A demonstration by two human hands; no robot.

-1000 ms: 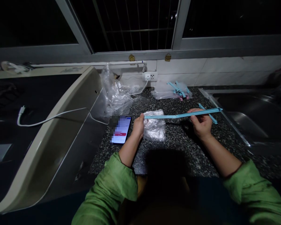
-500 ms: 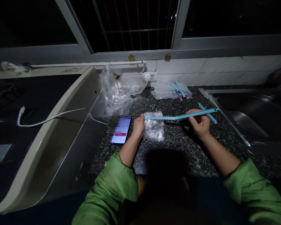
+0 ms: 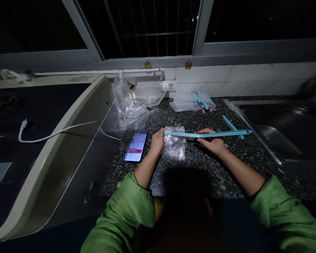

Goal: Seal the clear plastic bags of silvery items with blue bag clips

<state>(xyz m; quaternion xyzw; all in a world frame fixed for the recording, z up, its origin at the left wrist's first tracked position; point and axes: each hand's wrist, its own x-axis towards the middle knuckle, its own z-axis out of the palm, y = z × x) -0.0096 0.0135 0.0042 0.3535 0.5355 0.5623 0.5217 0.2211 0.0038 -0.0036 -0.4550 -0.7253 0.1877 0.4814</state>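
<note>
My left hand (image 3: 157,143) pinches the left end of a long light-blue plastic bag clip (image 3: 223,134), a narrow grooved strip with a joint near its middle. At that joint, the thumb and fingers of my right hand (image 3: 212,141) close on the clip. It stretches nearly straight above the counter, its far arm extending right past my right hand. Under its left half lies a crumpled clear plastic bag (image 3: 175,147), close to my left fingers. Behind the clip's right end, another light-blue strip (image 3: 231,124) rests on the counter and is partly covered.
Left of my hands lies a lit phone (image 3: 137,146) with a white cable (image 3: 60,135). Crumpled clear plastic (image 3: 133,109) and a clear bag (image 3: 183,102) with blue and pink strips lie near the wall socket (image 3: 171,86). A metal sink (image 3: 276,137) borders the right.
My right hand has slid left along the clip to its joint. The clip's right arm has tipped down, making the strip straighter. My left hand has barely shifted.
</note>
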